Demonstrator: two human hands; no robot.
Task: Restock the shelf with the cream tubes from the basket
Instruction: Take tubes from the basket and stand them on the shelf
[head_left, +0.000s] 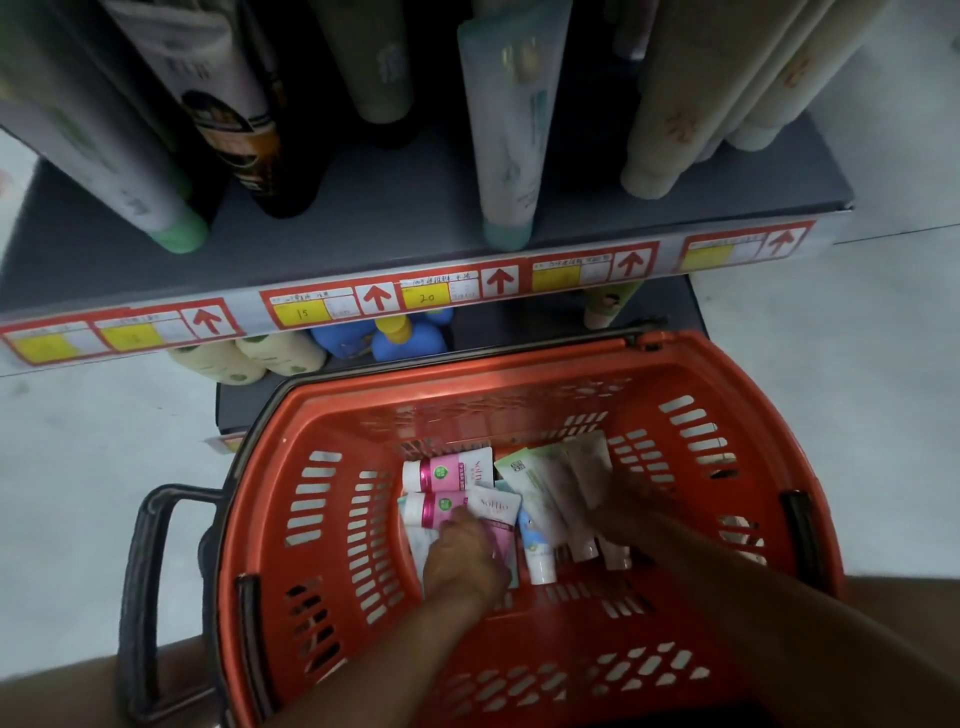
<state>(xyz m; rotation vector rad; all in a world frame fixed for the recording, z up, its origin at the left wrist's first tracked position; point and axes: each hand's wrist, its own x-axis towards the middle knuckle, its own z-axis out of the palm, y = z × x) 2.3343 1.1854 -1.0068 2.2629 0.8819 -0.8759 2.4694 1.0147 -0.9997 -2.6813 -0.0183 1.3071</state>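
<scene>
- I have both hands down in the orange basket (524, 395), and this looks to me like the picking step: gather tubes, then lift them to the shelf (426, 197) above.
- My left hand (465, 558) lies on the pink and white tube (496, 525); fingers curled over it, but I cannot tell whether they have closed around it or only rest on top.
- My right hand (631, 512) is blurred with movement, pressed on the pale green tubes (558, 486). Clamped or loose? Cannot tell.
- To do this well, I'd say: close each hand fully round one tube body before lifting, not pinching a slippery end, and bring tubes out clear of the basket's slotted walls.
- Taking like with like should help, since the shelf edge carries separate price tags (332, 306) with arrows for each slot.
- Contents: just beyond my left fingers, two tubes with magenta bands (447, 473) lie side by side on the basket floor.
- Between my hands, a small white tube with a blue picture (535, 545) lies cap toward me.
- Under my right hand, several pale tubes overlap; exact count hidden.
- Far above both hands, tall tubes stand cap-down on the shelf, with bare gaps between them.
- Below that shelf edge, cream bottles (249, 358) and a blue bottle (395, 338) sit on a lower level.
</scene>
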